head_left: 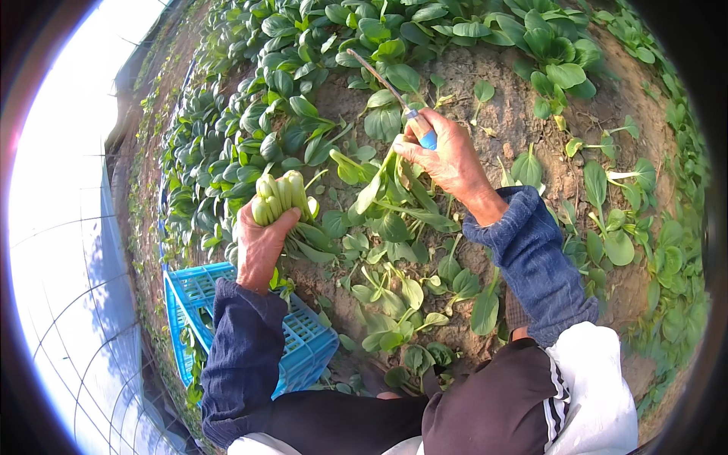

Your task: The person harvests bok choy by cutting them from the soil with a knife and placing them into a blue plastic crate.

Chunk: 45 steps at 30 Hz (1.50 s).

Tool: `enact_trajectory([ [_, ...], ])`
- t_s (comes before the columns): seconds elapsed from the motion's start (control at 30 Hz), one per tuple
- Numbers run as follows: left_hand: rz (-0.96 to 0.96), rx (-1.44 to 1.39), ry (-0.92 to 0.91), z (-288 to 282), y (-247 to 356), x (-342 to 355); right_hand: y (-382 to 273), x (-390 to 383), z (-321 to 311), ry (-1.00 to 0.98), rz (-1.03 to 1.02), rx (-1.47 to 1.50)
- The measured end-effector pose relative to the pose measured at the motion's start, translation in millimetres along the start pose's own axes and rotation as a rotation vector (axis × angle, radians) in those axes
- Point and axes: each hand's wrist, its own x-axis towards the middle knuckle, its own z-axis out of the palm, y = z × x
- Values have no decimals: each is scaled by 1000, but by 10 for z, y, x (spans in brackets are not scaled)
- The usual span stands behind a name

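Note:
My left hand [263,235] is closed round a bunch of bok choy [277,199]. Their pale, cut stem ends point up, and the leaves hang down below the palm. In my right hand [447,163] is a small sickle [381,82] with a thin, slightly curved, rusty blade and a wood-and-blue handle. Its blade points away, up and to the left. The fingertips of that hand also pinch some loose leaves and stalks [394,178], which droop beneath the hand; how they are gripped is partly hidden.
A blue plastic crate [303,345] stands by my left forearm, with greens inside. Growing bok choy [273,83] fills the far left, with more plants [557,57] at the far right. Loose leaves [402,299] litter the soil before my knees. White sheeting with netting [76,288] runs along the left.

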Motion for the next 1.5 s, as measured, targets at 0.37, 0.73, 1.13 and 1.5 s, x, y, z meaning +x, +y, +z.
enact_trajectory([
  [0.37,-4,-164,-415,368,205,-90,-226,-186,134,-374,314,503],
  [0.73,170,336,-493,346,198,102,123,-118,244,-563,389,398],
  [1.13,453,989,-181,457,-322,1449,1119,519,992,-272,384,-71],
  [1.5,150,912,-2,412,-994,1904,1429,689,1289,-260,433,-3],
])
